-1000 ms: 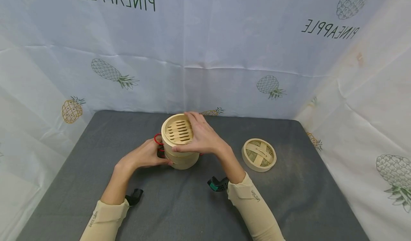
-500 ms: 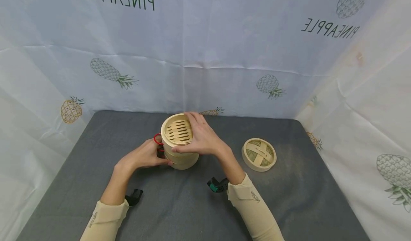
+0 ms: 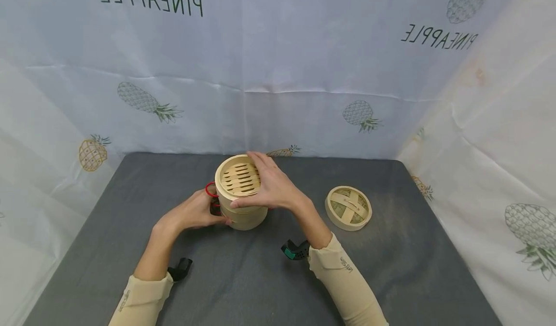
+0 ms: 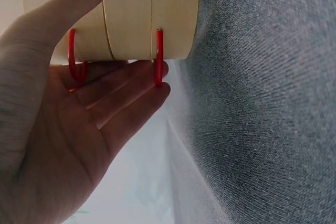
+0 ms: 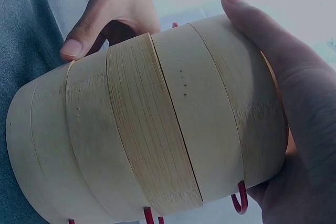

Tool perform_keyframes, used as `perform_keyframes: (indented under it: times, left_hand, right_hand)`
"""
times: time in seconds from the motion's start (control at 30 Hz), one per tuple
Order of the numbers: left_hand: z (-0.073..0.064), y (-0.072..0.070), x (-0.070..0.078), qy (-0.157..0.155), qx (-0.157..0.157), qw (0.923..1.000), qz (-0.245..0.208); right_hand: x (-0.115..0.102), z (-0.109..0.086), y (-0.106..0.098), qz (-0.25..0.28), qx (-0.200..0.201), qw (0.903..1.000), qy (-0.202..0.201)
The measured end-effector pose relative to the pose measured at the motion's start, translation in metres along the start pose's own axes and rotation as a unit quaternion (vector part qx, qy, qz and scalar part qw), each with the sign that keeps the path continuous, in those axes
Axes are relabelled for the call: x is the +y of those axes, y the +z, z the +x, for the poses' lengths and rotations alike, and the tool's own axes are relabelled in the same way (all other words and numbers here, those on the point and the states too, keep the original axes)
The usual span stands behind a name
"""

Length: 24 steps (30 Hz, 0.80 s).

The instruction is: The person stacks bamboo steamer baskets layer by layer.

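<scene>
A stack of small round bamboo steamer baskets [image 3: 247, 218] stands on the table, left of centre. Slotted slats [image 3: 238, 180] show inside the open top basket. Red loops [image 4: 159, 51] stick out from the baskets' sides. My left hand [image 3: 197, 212] holds the stack from the left, its thumb on the front of the lower basket and its fingers behind, near the loops. Across the top basket spans my right hand [image 3: 275, 186], thumb on the near wall and fingers over the far rim. In the right wrist view the bamboo walls [image 5: 152, 114] sit flush in one column.
A woven bamboo lid [image 3: 349, 208] lies to the right of the stack. Dark grey cloth covers the table [image 3: 243, 278]. A white curtain with pineapple prints [image 3: 295, 61] hangs right behind the far edge and along the sides.
Both hands keep their places on the stack. A bit of red that showed at its right side a second ago is now out of sight. The head view has shifted slightly.
</scene>
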<state>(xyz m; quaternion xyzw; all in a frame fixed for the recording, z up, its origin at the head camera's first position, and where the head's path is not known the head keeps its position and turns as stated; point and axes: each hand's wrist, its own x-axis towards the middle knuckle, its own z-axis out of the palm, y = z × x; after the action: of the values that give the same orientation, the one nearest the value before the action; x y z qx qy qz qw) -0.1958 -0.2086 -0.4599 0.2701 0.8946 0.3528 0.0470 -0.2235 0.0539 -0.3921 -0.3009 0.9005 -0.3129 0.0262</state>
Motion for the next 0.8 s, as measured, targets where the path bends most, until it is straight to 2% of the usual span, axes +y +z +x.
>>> perform_keyframes:
  times: [0.47,0.8]
  left_hand:
    - [0.0,0.002,-0.002,-0.003,-0.001,1.0,-0.008]
    - [0.0,0.002,-0.001,-0.001,0.014,0.9999,0.009]
  right_hand:
    - [0.002,-0.005,-0.006,-0.007,-0.001,1.0,-0.005]
    - [0.012,-0.019,-0.019,-0.009,0.021,0.9997,-0.002]
